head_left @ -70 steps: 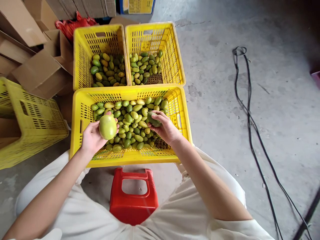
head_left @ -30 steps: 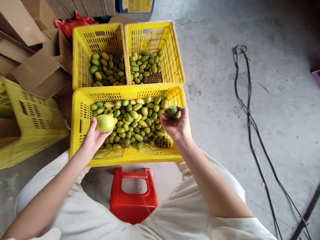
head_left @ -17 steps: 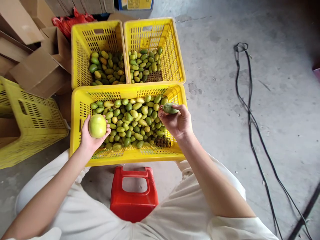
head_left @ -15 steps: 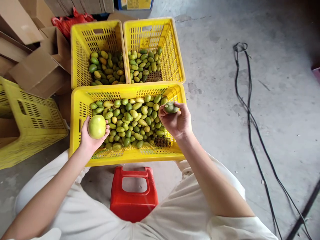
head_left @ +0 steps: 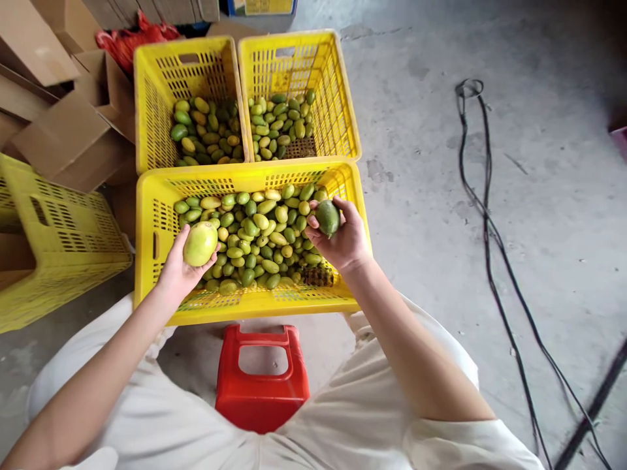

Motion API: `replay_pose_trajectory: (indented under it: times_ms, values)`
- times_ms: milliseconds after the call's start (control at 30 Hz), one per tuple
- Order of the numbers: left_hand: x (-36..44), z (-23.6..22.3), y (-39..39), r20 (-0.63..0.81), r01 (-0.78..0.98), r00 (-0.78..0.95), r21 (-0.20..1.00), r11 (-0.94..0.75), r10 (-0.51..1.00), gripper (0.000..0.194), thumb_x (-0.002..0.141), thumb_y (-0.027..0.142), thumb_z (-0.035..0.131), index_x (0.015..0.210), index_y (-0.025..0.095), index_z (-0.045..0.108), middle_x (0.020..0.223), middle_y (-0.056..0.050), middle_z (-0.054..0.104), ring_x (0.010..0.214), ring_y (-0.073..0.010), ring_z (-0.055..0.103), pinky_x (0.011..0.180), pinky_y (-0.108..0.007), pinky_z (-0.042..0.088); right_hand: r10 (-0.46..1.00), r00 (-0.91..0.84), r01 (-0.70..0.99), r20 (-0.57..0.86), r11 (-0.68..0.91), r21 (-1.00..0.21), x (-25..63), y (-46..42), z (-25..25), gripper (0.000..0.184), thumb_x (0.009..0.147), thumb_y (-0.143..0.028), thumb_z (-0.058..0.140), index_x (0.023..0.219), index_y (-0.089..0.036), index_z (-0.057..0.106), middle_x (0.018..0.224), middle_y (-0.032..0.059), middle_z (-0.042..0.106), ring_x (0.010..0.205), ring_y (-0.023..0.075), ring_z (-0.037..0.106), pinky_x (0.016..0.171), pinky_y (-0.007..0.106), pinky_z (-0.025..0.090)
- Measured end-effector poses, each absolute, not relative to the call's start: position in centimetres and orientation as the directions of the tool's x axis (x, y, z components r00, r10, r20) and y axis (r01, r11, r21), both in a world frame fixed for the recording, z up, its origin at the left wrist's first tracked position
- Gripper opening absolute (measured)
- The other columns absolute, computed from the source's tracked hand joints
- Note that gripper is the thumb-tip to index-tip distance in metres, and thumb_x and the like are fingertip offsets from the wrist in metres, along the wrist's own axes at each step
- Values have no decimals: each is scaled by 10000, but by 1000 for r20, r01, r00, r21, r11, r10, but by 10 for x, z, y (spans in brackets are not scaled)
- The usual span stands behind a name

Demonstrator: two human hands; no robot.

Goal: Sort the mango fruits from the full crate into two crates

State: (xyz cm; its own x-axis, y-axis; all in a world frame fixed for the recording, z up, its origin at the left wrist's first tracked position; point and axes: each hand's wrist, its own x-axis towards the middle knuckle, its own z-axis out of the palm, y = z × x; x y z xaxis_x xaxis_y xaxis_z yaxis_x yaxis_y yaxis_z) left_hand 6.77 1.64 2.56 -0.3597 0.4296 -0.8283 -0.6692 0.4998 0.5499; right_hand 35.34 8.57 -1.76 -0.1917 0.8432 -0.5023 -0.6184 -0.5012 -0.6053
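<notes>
Fingers of the left hand (head_left: 179, 269) are cupped around a pale yellow-green fruit (head_left: 200, 244); those of the right hand (head_left: 349, 241) grasp a dark green fruit (head_left: 328, 218). Both fruits are above the near yellow crate (head_left: 255, 312), over its opposite sides and well apart. Inside lie many smaller oval fruits (head_left: 249, 230), green to yellow; a dark patch (head_left: 318, 275) in one corner is probably bare crate floor. Two more yellow crates (head_left: 145, 124) (head_left: 347, 111) with fruit stand side by side beyond it. A red plastic stool (head_left: 262, 399) sits between the person's legs.
</notes>
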Motion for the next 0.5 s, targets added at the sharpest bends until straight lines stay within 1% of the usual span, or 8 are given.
replay_pose_trajectory:
  times_ms: [100,167,233,300,367,400,467,500]
  values:
    - [67,23,15,-808,-658,-356,573,488,469,199,1137,407,682,1094,216,717,887,-43,814,694,-193,817,565,-227,621,822,-249,-566,-512,-552,-612,353,86,-15,396,895,-505,935,931,-268,619,1007,5,774,643,114,499,465,203,413]
    - [65,22,15,-816,-667,-336,559,493,471,247,1140,440,679,1064,207,717,865,-46,806,684,-193,814,548,-221,606,786,-306,-525,-537,-610,-594,350,85,-12,386,894,-518,938,970,-265,657,1015,22,786,645,118,501,457,201,408]
    - [64,22,16,-831,-683,-308,532,500,463,299,1166,440,616,1009,201,706,810,-43,780,658,-196,800,511,-221,576,743,-352,-504,-570,-663,-554,346,83,-9,306,911,-461,891,1043,-247,717,1009,37,786,669,130,548,476,210,449]
    - [64,24,17,-839,-703,-291,513,492,460,324,1178,397,554,951,206,683,762,-34,753,633,-203,783,484,-234,550,700,-376,-503,-608,-705,-501,341,81,-7,255,906,-350,808,1123,-227,758,993,38,785,702,149,607,520,228,515]
    - [63,25,17,-837,-722,-286,508,470,466,297,1159,346,543,930,212,677,760,-35,750,639,-215,779,491,-252,548,673,-368,-512,-641,-722,-465,336,78,-7,293,877,-275,756,1166,-227,765,974,32,787,722,167,648,554,249,562]
    - [63,24,17,-835,-728,-287,508,460,469,273,1141,329,556,928,213,681,772,-41,756,648,-221,779,502,-262,553,669,-352,-517,-655,-722,-460,334,77,-8,288,874,-265,763,1160,-234,758,955,28,785,720,173,658,558,255,571]
    - [62,21,16,-833,-730,-293,512,453,470,201,1092,314,624,931,217,695,804,-55,773,675,-232,780,543,-284,577,671,-299,-529,-679,-708,-467,330,75,-11,247,880,-276,836,1102,-251,730,895,18,765,701,175,657,548,257,570]
    - [62,19,15,-828,-728,-300,520,447,474,153,1061,308,676,938,221,702,822,-59,782,699,-236,784,578,-296,598,674,-268,-537,-688,-698,-474,329,75,-12,256,876,-283,883,1065,-260,712,865,11,751,692,174,652,543,254,567]
